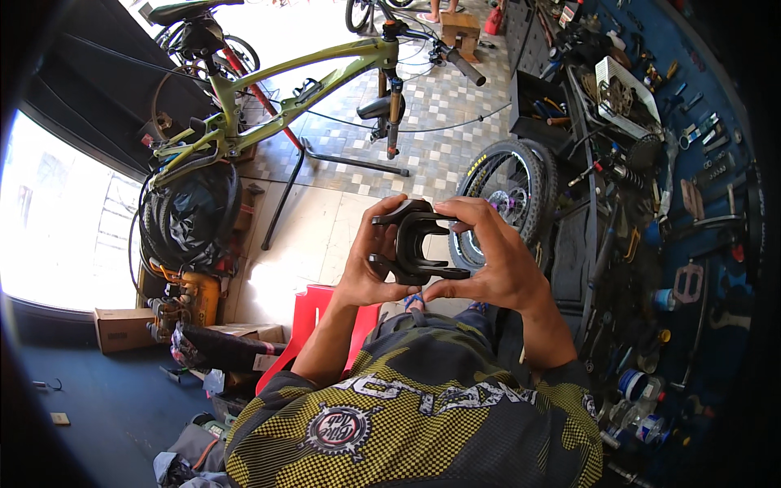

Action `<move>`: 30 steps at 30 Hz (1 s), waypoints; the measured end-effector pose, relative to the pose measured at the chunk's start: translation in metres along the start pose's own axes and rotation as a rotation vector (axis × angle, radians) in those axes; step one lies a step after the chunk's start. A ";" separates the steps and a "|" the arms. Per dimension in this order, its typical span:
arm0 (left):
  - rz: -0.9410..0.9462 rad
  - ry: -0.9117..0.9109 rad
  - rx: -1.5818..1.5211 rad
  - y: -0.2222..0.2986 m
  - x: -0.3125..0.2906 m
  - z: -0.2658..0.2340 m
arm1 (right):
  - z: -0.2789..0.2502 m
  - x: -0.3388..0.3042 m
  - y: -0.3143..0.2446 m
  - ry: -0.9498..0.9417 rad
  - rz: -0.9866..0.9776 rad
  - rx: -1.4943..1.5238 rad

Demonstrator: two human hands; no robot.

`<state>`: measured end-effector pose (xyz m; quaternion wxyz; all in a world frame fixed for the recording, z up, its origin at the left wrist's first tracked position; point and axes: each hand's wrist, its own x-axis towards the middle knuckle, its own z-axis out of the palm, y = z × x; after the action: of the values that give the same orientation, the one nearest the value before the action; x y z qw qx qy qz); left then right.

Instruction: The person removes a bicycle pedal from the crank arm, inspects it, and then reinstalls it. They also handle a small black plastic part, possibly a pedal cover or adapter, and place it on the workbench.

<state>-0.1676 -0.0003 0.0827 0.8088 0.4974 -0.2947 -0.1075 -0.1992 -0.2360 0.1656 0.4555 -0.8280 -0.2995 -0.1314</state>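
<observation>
Frame of an olive-green bicycle (325,60) sits ahead, beyond the hands, on a red-and-black tubular stand (277,119). Black-tyred spoked wheels (533,189) stand together, ahead right. Red plastic chair (306,317) shows beside the left forearm. Left hand (373,259) and right hand (490,259) grasp opposite sides of a black forked rigid part (405,248), held up before the torso.
</observation>
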 end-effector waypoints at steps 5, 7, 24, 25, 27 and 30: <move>-0.074 0.117 -0.097 0.005 -0.002 0.010 | 0.002 -0.005 0.009 0.021 0.040 0.128; -0.047 0.134 -0.133 -0.006 -0.005 0.005 | 0.005 -0.011 0.017 0.067 0.102 0.315; 0.001 0.270 -0.543 -0.030 -0.001 0.018 | 0.078 -0.083 0.067 0.410 0.547 1.666; 0.030 0.224 -0.556 -0.033 0.001 0.020 | 0.080 -0.084 0.063 0.377 0.535 1.722; 0.072 0.202 -0.555 -0.044 0.001 0.016 | 0.085 -0.080 0.058 0.356 0.519 1.807; 0.032 0.212 -0.459 -0.050 -0.002 0.014 | 0.083 -0.081 0.061 0.483 0.499 1.864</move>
<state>-0.1718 -0.0338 0.0431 0.9285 0.3047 -0.1841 -0.1061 -0.2301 -0.2224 0.0389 0.9874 -0.1296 0.0004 0.0909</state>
